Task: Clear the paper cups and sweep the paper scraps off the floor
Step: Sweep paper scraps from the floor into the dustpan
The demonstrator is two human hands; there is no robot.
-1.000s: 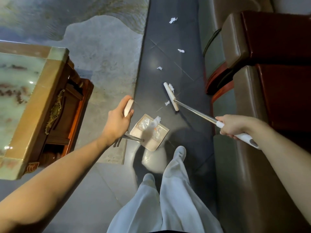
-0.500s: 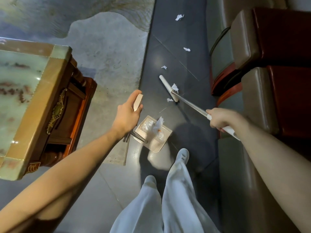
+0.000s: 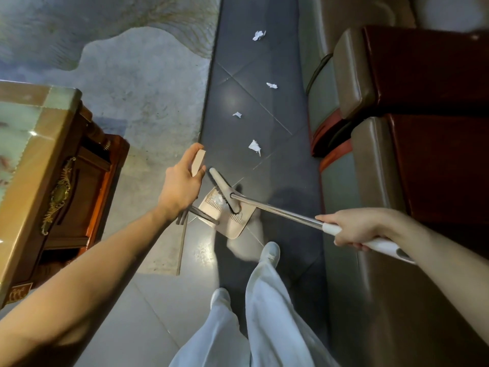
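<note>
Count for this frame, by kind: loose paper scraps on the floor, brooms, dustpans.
Loose paper scraps: 4
Broom: 1
Dustpan: 1
Total: 6

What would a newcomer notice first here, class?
At the centre, the right hand grips the broom, its head over the beige dustpan; the left hand grips the dustpan's handle. Four white paper scraps dot the dark tiles beyond, beside the brown sofa.
</note>
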